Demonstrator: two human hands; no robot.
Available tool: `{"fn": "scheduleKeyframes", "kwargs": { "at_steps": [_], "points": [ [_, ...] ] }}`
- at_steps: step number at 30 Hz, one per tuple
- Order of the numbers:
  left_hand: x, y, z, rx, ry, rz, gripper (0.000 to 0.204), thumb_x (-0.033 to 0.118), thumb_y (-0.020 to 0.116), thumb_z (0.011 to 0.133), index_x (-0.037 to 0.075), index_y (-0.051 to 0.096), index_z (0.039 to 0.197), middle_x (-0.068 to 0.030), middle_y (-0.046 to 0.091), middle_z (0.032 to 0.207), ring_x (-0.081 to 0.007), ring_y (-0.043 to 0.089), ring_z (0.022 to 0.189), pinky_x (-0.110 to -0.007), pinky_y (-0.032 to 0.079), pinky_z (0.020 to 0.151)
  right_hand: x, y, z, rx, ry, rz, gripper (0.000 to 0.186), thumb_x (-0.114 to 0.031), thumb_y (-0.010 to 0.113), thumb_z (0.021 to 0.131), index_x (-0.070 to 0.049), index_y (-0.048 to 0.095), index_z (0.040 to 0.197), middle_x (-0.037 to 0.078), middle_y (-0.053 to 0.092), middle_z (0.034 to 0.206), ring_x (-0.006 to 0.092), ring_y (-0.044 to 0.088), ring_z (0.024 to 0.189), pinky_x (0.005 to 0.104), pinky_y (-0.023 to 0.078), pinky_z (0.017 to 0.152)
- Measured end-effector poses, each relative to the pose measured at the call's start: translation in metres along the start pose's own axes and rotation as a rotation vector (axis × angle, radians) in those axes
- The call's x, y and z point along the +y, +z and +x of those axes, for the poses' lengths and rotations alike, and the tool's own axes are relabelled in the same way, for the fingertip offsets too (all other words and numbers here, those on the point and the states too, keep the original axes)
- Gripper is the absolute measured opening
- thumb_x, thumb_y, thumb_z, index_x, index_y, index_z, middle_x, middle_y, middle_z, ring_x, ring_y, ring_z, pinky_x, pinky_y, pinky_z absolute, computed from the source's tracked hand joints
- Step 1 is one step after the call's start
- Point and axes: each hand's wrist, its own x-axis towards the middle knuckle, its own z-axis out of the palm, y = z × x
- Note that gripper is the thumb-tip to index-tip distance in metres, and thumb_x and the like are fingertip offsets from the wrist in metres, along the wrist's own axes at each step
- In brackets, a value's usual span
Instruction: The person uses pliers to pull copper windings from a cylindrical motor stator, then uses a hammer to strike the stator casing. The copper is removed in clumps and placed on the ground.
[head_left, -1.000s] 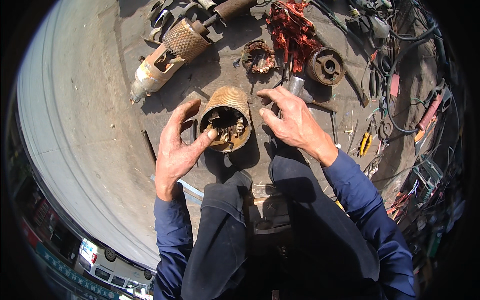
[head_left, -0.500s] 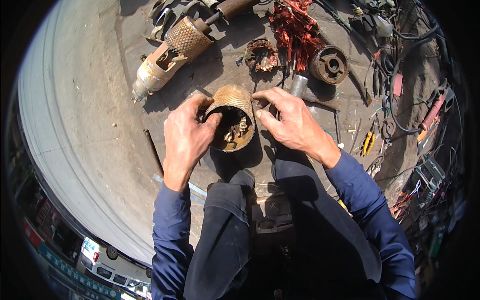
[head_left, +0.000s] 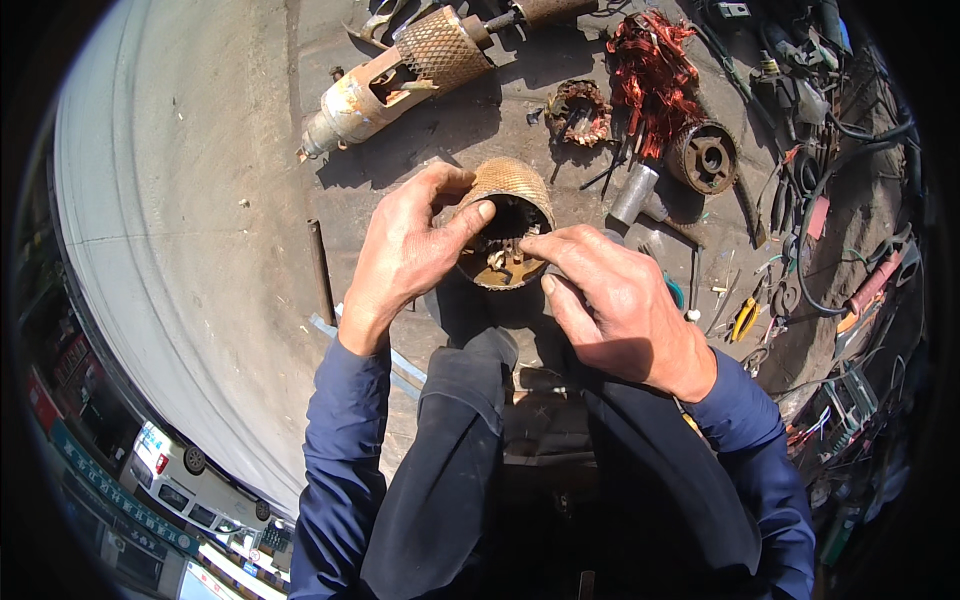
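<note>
A rusty knurled metal cylinder (head_left: 508,178) stands between my knees, its mouth toward me, with pale, broken-looking bits (head_left: 497,260) inside. My left hand (head_left: 400,255) grips its left side, thumb at the rim of the mouth. My right hand (head_left: 625,310) is at the opening's right: the index finger reaches onto the inner bits, while the thumb stands apart below it; I see nothing held in it. Just beyond lie a steel hammer-like piece (head_left: 633,193), a burnt toothed ring (head_left: 575,110) and a rusty round housing (head_left: 712,160).
A tool body with knurled section (head_left: 355,110) lies top left, red copper wire (head_left: 650,75) top right. A metal rod (head_left: 321,270) lies left, yellow-handled pliers (head_left: 745,318) and tangled cables (head_left: 835,130) right. A white vehicle (head_left: 185,480) shows at the lower-left rim.
My left hand has closed round the cylinder's side. My right hand has moved left and down, its index finger now at the opening. The surroundings sit further right as the view has shifted.
</note>
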Motion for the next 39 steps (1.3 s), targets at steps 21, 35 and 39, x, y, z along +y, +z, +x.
{"fn": "scheduleKeyframes", "kwargs": {
  "at_steps": [21,35,39],
  "points": [
    [-0.037,0.009,-0.016,0.080,0.040,-0.397,0.044,0.028,0.072,0.110,-0.005,0.068,0.139,-0.0154,0.077,0.129,-0.0239,0.073,0.121,-0.037,0.055,0.108,-0.015,0.006,0.003,-0.127,0.069,0.105,0.041,-0.011,0.069,0.098,0.005,0.065,0.135,0.025,0.074,0.121,0.0467,0.075,0.099,0.0495,0.062,0.083],
    [-0.036,-0.029,0.063,0.501,0.474,0.385,0.041,0.006,0.085,0.086,0.006,0.070,0.125,-0.0150,0.069,0.109,-0.0368,0.068,0.105,-0.046,0.057,0.090,0.016,-0.004,-0.011,0.041,0.311,0.260,0.029,-0.008,0.066,0.101,0.003,0.071,0.127,0.024,0.078,0.112,0.0386,0.078,0.104,0.0428,0.060,0.091],
    [-0.041,-0.030,0.090,0.495,0.521,0.535,0.036,0.007,0.084,0.086,0.009,0.071,0.120,-0.0147,0.067,0.108,-0.0358,0.066,0.107,-0.047,0.057,0.090,0.018,-0.006,-0.010,0.023,0.344,0.252,0.029,-0.006,0.063,0.106,0.005,0.069,0.132,0.015,0.081,0.113,0.0198,0.077,0.101,0.0334,0.060,0.090]
  ]
}}
